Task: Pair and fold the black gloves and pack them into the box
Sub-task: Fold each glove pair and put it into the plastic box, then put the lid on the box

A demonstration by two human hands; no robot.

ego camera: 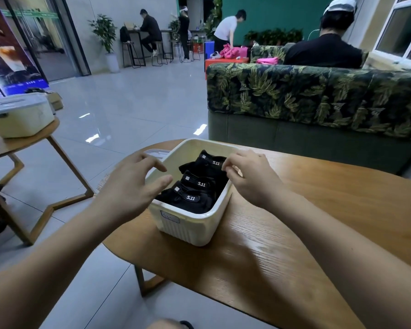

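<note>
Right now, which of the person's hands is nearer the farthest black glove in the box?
Right. The right hand has its fingertips at the edge of the farthest black glove; the left hand hovers over the left rim of the box.

The gloves (199, 184) are being shown in black, each being marked with white "5.11" lettering and a small white square emblem. The box (192, 224) is being seen in cream, its lower wall being lined with fine vertical ribs. The table (306, 222) is being shown in warm brown, streaked with wood grain. The sofa (318, 96) is being covered by dark fabric printed with yellow-green leaves, above a plain green base. The floor (128, 110) is being seen in pale grey tiles, and the far wall (271, 13) in teal.
</note>
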